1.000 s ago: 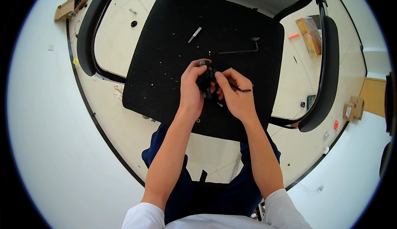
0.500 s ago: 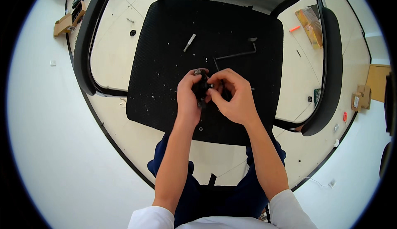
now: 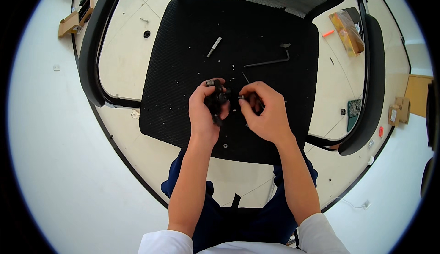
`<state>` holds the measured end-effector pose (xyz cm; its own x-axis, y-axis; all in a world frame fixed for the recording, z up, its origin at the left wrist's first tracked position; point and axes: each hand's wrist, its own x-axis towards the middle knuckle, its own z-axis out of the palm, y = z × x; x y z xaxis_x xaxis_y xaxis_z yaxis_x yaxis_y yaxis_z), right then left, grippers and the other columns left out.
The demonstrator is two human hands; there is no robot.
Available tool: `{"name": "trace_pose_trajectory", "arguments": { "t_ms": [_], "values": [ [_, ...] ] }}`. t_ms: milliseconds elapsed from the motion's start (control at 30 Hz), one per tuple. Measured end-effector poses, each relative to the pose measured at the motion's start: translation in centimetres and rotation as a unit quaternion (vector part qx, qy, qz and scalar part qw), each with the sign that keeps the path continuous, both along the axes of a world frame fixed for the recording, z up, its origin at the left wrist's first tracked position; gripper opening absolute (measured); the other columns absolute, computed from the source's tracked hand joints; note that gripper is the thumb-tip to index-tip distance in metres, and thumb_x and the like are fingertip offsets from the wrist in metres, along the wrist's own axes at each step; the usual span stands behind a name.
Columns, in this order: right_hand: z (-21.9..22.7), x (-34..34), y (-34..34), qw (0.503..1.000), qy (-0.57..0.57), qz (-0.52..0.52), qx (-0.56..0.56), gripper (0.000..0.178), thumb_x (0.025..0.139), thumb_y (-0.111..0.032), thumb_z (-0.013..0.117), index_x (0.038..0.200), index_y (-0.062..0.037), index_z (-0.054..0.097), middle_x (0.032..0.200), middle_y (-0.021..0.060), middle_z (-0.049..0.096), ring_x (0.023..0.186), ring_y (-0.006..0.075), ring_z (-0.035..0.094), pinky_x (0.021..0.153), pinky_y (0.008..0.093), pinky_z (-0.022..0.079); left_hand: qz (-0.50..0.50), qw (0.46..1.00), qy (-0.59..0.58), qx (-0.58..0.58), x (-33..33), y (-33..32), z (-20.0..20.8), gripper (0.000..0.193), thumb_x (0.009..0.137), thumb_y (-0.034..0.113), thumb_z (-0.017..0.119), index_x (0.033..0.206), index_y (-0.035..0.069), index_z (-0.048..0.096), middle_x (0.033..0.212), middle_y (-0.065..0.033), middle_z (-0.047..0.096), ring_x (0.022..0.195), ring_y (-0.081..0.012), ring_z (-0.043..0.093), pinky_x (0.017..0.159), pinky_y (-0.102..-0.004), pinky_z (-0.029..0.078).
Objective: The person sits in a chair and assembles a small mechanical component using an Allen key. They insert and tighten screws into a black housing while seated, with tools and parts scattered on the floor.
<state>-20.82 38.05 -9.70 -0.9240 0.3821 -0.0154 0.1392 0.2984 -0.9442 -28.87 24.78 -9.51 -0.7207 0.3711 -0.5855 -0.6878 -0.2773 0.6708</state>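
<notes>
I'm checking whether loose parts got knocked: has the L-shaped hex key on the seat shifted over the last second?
No. The hex key lies in the same spot on the black seat, beyond the right hand.

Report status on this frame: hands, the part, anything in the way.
Left hand gripping small black part. Right hand pinching small screw at it. Hex key and metal pin lie apart on chair seat.

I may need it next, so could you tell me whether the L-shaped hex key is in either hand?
No, the L-shaped hex key lies alone on the black mesh seat, beyond both hands.
</notes>
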Motion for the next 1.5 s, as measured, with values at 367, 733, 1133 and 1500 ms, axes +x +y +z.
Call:
{"name": "trace_pose_trajectory", "arguments": {
  "t_ms": [367, 733, 1133, 1500],
  "values": [
    [0.5, -0.1, -2.3, 0.964, 0.126, -0.092, 0.217, 0.016, 0.075, -0.009, 0.072, 0.087, -0.0025, 0.064, 0.092, 0.0101, 0.062, 0.084, 0.0268, 0.059, 0.073, 0.0358, 0.044, -0.013, 0.973, 0.219, -0.065, 0.5, -0.2, 0.6, 0.034, 0.078, 0.015, 0.044, 0.105, -0.003, 0.057, 0.092, -0.0096, 0.054, 0.081, -0.016, 0.053, 0.072, -0.0258, 0.044],
    [0.6, -0.4, -1.8, 0.9, -0.093, -0.091, -0.416, 0.02, 0.087, -0.01, 0.072, 0.098, 0.004, 0.063, 0.091, 0.0069, 0.065, 0.078, 0.0094, 0.064, 0.066, 0.0221, 0.05, -0.048, 0.964, 0.253, -0.066, 0.4, 1.0, 0.0, 0.031, 0.076, 0.014, 0.045, 0.1, 0.0, 0.058, 0.086, -0.0054, 0.05, 0.079, -0.012, 0.046, 0.072, -0.0253, 0.04],
    [0.6, 0.4, -1.4, 0.992, 0.064, 0.037, 0.1, 0.027, 0.082, -0.011, 0.074, 0.106, -0.0036, 0.067, 0.104, 0.0086, 0.062, 0.083, 0.0224, 0.066, 0.071, 0.0299, 0.054, -0.079, 0.995, -0.058, 0.013, -0.5, 0.2, 0.4, 0.029, 0.088, 0.023, 0.045, 0.1, 0.001, 0.06, 0.077, -0.0055, 0.056, 0.06, -0.011, 0.054, 0.04, -0.021, 0.035],
    [0.9, 0.4, -0.1, 0.907, -0.006, -0.047, -0.419, 0.02, 0.088, -0.006, 0.07, 0.105, 0.0028, 0.064, 0.092, 0.0151, 0.071, 0.075, 0.0199, 0.071, 0.065, 0.0278, 0.059, -0.054, 0.998, 0.012, 0.005, -0.9, 0.0, 1.1, 0.029, 0.087, 0.018, 0.041, 0.102, 0.001, 0.059, 0.082, -0.0071, 0.056, 0.071, -0.0145, 0.054, 0.061, -0.0288, 0.046]
  ]
}}
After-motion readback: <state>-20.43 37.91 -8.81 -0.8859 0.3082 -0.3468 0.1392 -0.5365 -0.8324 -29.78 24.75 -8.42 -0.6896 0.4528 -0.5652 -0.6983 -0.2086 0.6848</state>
